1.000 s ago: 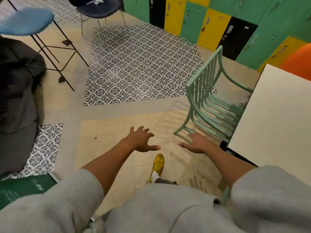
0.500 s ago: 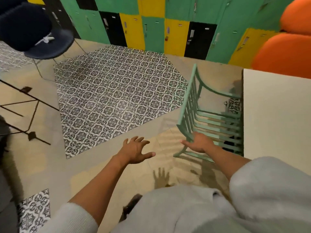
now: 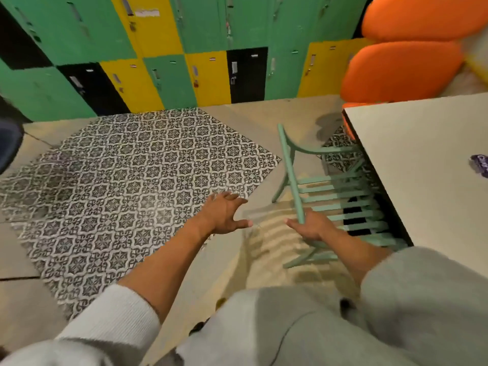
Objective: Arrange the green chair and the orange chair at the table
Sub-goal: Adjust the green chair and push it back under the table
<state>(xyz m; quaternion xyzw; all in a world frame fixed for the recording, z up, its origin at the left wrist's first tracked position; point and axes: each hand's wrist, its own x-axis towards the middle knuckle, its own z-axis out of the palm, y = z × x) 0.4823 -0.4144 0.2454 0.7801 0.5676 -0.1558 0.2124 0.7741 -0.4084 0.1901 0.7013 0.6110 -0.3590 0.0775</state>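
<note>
A pale green slatted chair (image 3: 335, 191) stands with its seat tucked under the white table (image 3: 427, 165) on the right. My right hand (image 3: 309, 227) is closed around the near end of the chair's top back rail. My left hand (image 3: 224, 213) hovers open over the floor to the chair's left, fingers spread, touching nothing. The orange chair (image 3: 398, 71) shows as rounded orange shells beyond the table's far corner; its legs are hidden.
Green, yellow and black lockers (image 3: 163, 54) line the far wall. A patterned black-and-white tile patch (image 3: 126, 186) covers the floor at left. A dark chair edge (image 3: 8, 143) is at far left. A small purple packet (image 3: 480, 165) lies on the table.
My view has swung right and closer to the table. My right hand has gone from hovering beside the green chair to gripping its back rail. The chair sits further under the table.
</note>
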